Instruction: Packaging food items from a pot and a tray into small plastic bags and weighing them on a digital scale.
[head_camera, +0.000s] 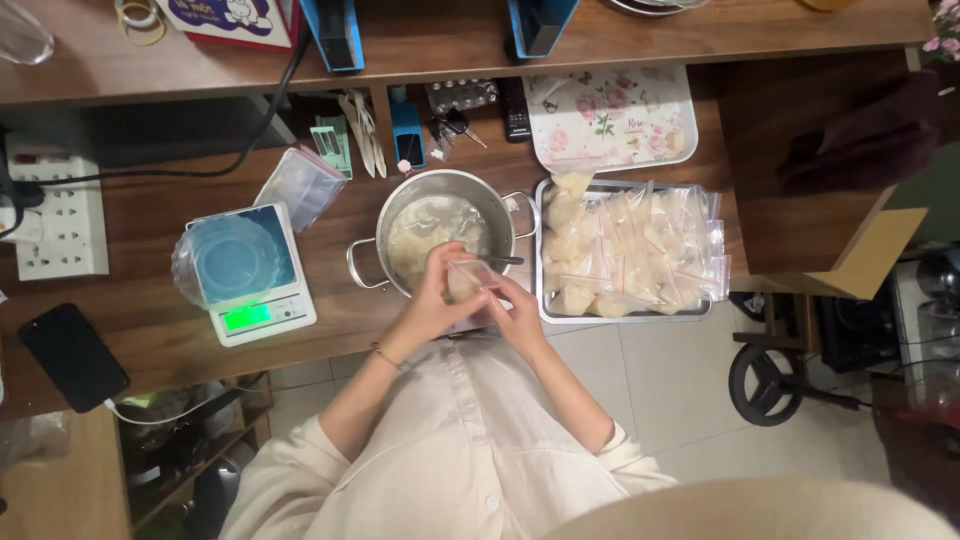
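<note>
This looks like a home workspace turned to small-scale food packing. A wooden counter (160, 330) with a raised shelf (450, 40) along its back edge carries a steel pot (440, 230), a digital kitchen scale (255, 290), a metal tray (628, 312) of filled zip bags, a power strip (60, 230) and a phone (72, 355). Pale floor tiles (650, 400) lie below.

Centre of frame: pot (437, 225) on the desk (150, 330), both hands (440, 295) meeting over its lower rim around a small bag (468, 278). Right of pot: tray (625, 312) of filled bags, with another tray (610, 118) above it. Left of pot: scale (262, 305) carrying a bowl (228, 262); power strip (62, 222) and phone (72, 356) at far left.
</note>
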